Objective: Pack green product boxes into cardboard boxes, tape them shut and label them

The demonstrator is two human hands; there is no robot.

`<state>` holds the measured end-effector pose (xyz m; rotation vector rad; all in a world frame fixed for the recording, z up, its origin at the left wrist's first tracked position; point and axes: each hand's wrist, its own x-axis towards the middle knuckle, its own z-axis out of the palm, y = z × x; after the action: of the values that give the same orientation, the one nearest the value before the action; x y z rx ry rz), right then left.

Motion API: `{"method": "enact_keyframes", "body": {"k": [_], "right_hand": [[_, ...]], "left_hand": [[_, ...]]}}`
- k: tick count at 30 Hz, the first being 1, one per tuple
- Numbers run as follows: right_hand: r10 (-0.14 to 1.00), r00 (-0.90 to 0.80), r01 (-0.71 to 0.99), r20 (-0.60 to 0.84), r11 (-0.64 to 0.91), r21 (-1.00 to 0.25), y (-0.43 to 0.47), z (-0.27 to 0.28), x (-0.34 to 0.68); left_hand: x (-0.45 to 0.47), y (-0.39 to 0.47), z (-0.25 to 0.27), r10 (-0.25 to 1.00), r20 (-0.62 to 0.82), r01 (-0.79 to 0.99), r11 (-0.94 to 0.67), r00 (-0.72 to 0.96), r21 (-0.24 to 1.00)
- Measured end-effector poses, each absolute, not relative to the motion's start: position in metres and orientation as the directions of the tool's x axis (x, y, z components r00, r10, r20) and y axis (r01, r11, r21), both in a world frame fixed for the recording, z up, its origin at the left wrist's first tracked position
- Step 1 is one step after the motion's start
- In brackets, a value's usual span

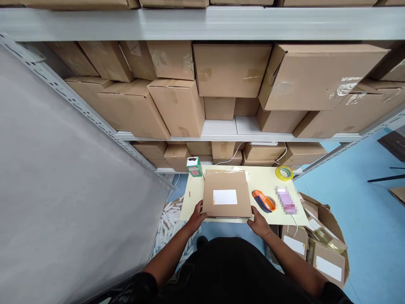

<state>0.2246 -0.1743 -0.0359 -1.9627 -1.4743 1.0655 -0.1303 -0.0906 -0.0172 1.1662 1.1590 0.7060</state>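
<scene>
A flat cardboard box point(226, 181) lies on the pale yellow table point(191, 211) in front of me. It has a white label point(225, 197) on its top face and clear tape along its far edge. My left hand point(196, 217) grips the near left corner, thumb along the front edge. At the near right corner, my right hand point(258, 223) holds the box the same way; its fingers are partly hidden by the box. Right of the box lies an orange and blue tape dispenser point(263, 201).
A green and white small box point(194, 166) stands at the table's back left. Yellow tape roll point(284, 173) and a blurred phone point(286, 200) lie at the right. Shelves point(202, 137) full of cartons rise behind. Labelled parcels point(329, 264) fill a large carton at right; paper strips point(172, 221) litter the left floor.
</scene>
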Motion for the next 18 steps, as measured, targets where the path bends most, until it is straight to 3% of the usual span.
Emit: {"method": "enact_keyframes", "body": {"k": [3, 8, 13, 15, 18], "right_hand": [[0.912, 0.127, 0.508, -0.390, -0.398, -0.764, -0.173, -0.036, 0.245], [0.867, 0.307, 0.334, -0.393, -0.485, -0.808, -0.124, -0.005, 0.252], [0.852, 0.209, 0.400, -0.481, -0.523, -0.753, -0.076, 0.030, 0.227], [0.867, 0.209, 0.454, -0.453, -0.496, -0.740, -0.081, 0.040, 0.222], [0.922, 0.245, 0.486, -0.301, -0.385, -0.784, -0.109, 0.046, 0.223]], "left_hand": [[-0.138, -0.080, -0.011, 0.905, -0.345, 0.227, 0.291, 0.250, 0.929], [-0.125, -0.027, 0.023, 0.919, -0.381, 0.496, 0.287, 0.099, 0.819], [-0.091, -0.002, 0.044, 0.880, -0.455, 0.588, 0.296, 0.138, 0.752], [-0.087, -0.011, 0.050, 0.900, -0.415, 0.592, 0.263, 0.135, 0.762], [-0.095, -0.038, 0.057, 0.948, -0.275, 0.506, 0.161, 0.159, 0.848]]}}
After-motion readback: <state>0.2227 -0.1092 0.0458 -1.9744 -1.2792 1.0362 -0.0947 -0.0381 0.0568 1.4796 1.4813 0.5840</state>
